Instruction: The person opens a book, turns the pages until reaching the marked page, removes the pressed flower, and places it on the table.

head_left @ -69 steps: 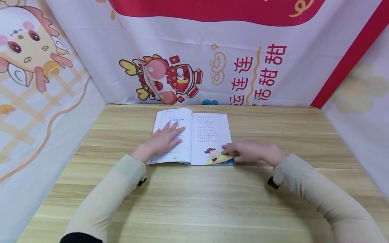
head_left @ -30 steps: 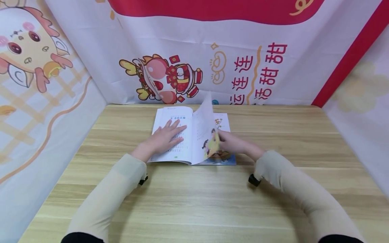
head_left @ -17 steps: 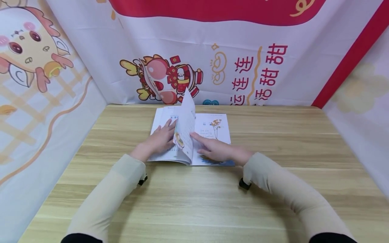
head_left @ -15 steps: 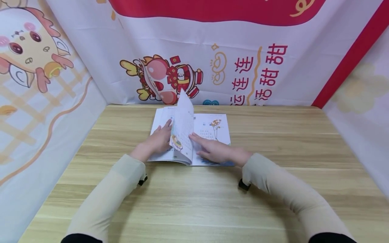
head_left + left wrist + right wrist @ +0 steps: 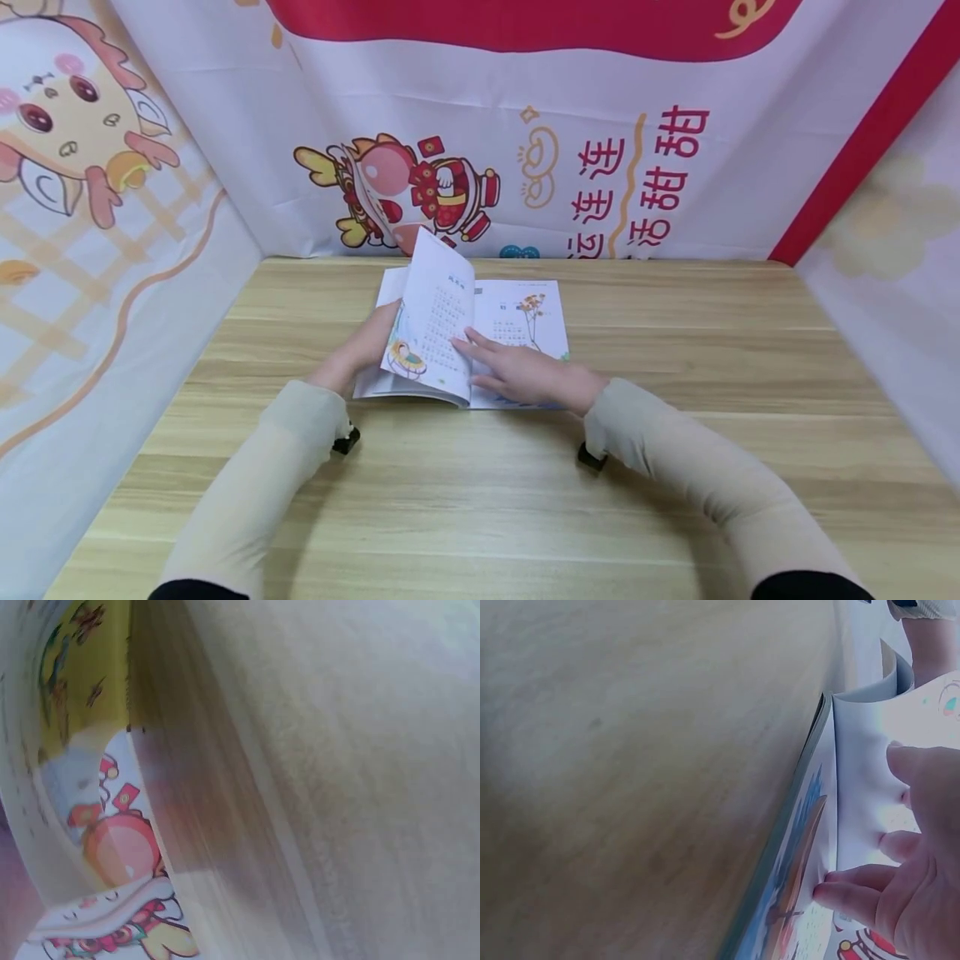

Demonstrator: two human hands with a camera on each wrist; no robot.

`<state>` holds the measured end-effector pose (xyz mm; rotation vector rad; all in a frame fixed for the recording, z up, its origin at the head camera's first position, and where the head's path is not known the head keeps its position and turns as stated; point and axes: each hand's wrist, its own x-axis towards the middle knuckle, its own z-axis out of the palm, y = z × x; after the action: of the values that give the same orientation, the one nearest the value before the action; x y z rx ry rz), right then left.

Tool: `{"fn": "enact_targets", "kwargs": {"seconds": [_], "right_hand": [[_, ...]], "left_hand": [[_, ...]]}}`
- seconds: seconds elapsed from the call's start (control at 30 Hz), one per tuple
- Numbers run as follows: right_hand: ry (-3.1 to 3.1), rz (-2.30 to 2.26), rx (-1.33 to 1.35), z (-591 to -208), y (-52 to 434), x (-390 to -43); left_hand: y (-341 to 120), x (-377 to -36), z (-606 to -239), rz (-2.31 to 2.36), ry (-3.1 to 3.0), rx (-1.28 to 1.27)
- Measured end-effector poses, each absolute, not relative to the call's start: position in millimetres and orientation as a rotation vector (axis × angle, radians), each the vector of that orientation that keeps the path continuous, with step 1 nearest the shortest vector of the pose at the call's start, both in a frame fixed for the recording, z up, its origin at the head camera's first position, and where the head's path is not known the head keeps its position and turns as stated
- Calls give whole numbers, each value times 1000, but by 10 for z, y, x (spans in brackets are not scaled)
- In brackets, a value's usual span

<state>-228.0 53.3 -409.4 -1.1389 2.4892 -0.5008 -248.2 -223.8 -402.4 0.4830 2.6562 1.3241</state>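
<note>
An open book point(image 5: 551, 312) lies on the table, with printed text and a flower picture on its right page. One page point(image 5: 438, 325) stands lifted and leans over to the left side, with a drawing at its lower corner. My right hand point(image 5: 521, 369) has its fingers extended and touches this page near the spine; the right wrist view also has the hand point(image 5: 930, 847) against the white paper. My left hand point(image 5: 371, 337) is at the left side, partly behind the lifted page, which hides its fingers. The left wrist view is blurred.
The wooden table point(image 5: 480, 500) spreads around the book. A printed cloth point(image 5: 420, 92) hangs behind its far edge, with more cloth on the left side point(image 5: 150, 275) and the right side point(image 5: 892, 275).
My right hand lifted a page from the right side and swept it left over the spine. The flower page came into view. My left hand, flat on the left page before, has shifted slightly left.
</note>
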Motion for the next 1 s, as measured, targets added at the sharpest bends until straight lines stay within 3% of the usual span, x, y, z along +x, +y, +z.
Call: {"fn": "enact_targets", "kwargs": {"seconds": [0.23,0.37,0.7,1.0], "right_hand": [[2530,-421,-1150,-4080,465,-2279],[2564,-361,-1144,-4077,428,-2273],[2578,-319,-1119,-4050,398,-2242],[2583,-321,-1149,-4060,414,-2225]], "left_hand": [[-2273,-2545,-3899,1711,2471,214],[-2246,-2552,-3885,1666,2473,182],[-2102,-2540,-3917,926,3017,368],[-1975,-2471,-4039,256,3040,503]]}}
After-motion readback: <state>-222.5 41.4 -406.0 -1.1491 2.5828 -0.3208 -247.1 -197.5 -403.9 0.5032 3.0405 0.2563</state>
